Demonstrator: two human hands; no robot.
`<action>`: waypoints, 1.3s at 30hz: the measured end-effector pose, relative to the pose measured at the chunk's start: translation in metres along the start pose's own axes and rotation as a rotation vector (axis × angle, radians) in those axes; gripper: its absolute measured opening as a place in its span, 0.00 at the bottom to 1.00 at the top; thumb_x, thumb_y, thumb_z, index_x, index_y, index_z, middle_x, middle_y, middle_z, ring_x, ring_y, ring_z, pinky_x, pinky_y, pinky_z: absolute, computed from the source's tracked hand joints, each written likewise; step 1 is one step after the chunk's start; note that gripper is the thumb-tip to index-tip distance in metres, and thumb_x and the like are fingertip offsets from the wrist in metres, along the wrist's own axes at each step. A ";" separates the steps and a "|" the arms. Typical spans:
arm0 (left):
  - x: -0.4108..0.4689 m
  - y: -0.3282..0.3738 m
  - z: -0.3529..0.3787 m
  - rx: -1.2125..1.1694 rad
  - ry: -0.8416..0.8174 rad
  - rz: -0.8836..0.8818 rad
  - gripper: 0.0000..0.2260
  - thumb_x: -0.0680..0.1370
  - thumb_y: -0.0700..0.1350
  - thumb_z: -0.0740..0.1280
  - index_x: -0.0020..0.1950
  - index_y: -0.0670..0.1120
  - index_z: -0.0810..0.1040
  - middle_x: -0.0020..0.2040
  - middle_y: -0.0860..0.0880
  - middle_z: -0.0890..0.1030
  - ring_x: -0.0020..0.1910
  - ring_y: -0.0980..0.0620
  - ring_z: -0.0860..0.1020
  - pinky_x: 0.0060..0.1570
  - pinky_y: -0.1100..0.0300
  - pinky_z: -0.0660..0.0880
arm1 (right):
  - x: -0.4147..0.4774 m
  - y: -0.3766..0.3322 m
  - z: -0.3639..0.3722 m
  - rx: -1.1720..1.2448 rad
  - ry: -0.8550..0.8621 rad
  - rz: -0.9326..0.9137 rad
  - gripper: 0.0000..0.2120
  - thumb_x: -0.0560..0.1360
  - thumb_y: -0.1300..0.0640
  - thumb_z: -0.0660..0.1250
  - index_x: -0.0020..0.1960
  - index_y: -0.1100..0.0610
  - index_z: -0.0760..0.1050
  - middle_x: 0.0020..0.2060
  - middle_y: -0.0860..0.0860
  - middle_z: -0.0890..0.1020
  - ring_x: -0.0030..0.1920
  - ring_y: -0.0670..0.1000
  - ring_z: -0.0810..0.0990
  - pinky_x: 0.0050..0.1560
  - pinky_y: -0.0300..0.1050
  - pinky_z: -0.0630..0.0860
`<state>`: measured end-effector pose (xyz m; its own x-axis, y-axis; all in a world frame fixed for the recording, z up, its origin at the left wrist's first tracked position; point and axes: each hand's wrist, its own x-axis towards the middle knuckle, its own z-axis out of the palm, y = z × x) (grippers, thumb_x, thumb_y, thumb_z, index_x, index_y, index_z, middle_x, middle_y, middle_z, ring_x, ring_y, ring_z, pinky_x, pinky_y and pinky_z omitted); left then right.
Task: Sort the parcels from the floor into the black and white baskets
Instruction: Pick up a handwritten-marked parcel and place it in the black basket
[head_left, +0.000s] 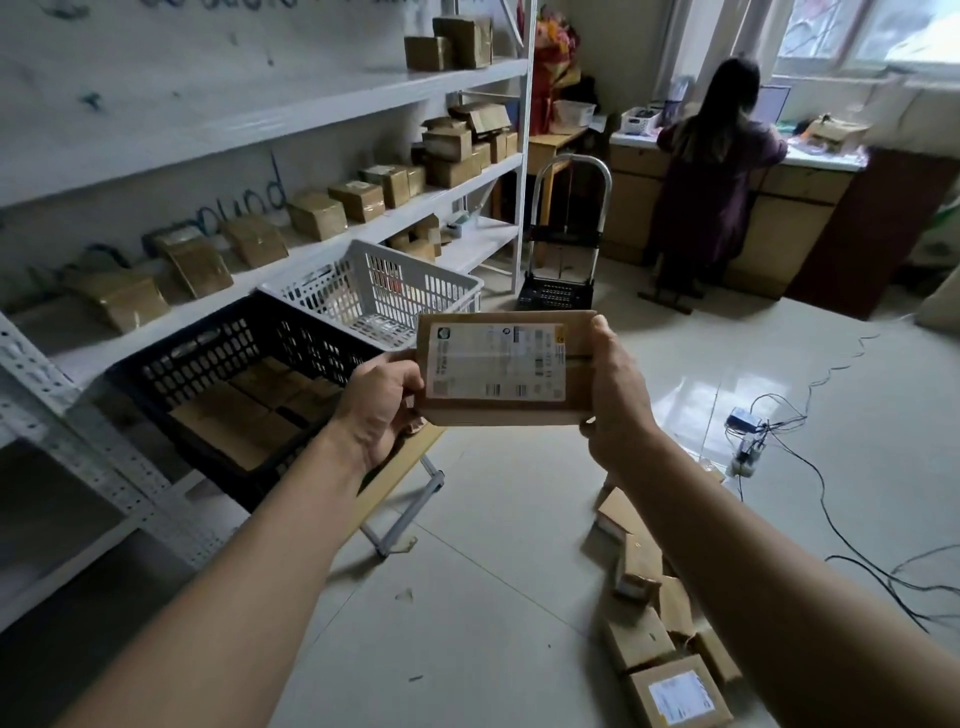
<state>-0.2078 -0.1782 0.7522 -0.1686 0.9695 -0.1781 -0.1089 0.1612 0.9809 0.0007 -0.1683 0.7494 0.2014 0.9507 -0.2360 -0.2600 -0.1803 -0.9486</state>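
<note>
A flat cardboard parcel (506, 366) was held up between both hands, in front of the baskets and well above the floor (493, 571). Its left short edge was pinched by the left hand (382, 410), thumb on the face. Its right edge was clasped by the right hand (618, 400), fingers curled behind.

It was judged light and fairly stiff, yet thin enough to flex if squeezed at the middle. The taped face was thought likely to be slick, so the short edges were judged the safest hold. The brown wrapping was covered by a large white label (496, 361) printed with barcodes.

More parcels (654, 623) were heaped on the floor to the right. Beyond the hands, brown parcels were seen in the black basket (208, 353). The white basket (415, 291) was set just behind it, and its contents could not be made out.
</note>
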 end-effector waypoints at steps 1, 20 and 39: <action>0.004 0.000 -0.005 -0.019 0.008 0.012 0.11 0.73 0.35 0.57 0.50 0.39 0.77 0.39 0.44 0.80 0.39 0.45 0.78 0.38 0.55 0.72 | 0.003 0.000 0.004 -0.009 -0.010 0.007 0.25 0.76 0.36 0.56 0.61 0.55 0.72 0.53 0.58 0.82 0.49 0.55 0.82 0.33 0.43 0.74; 0.141 0.004 -0.010 -0.124 0.265 -0.058 0.13 0.72 0.50 0.67 0.28 0.47 0.81 0.28 0.49 0.81 0.25 0.50 0.78 0.27 0.63 0.74 | 0.163 0.007 0.060 0.004 -0.315 0.171 0.17 0.76 0.49 0.61 0.60 0.57 0.70 0.43 0.55 0.80 0.35 0.49 0.84 0.29 0.46 0.78; 0.281 0.036 -0.081 -0.248 0.539 -0.014 0.04 0.71 0.40 0.63 0.36 0.45 0.74 0.38 0.43 0.74 0.35 0.47 0.73 0.33 0.60 0.68 | 0.287 -0.002 0.226 -0.145 -0.396 0.065 0.03 0.79 0.54 0.60 0.53 0.49 0.69 0.53 0.57 0.78 0.53 0.59 0.78 0.54 0.61 0.78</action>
<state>-0.3386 0.0846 0.7308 -0.6319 0.7267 -0.2696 -0.3298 0.0627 0.9420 -0.1541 0.1614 0.7308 -0.1968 0.9545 -0.2242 -0.1190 -0.2502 -0.9609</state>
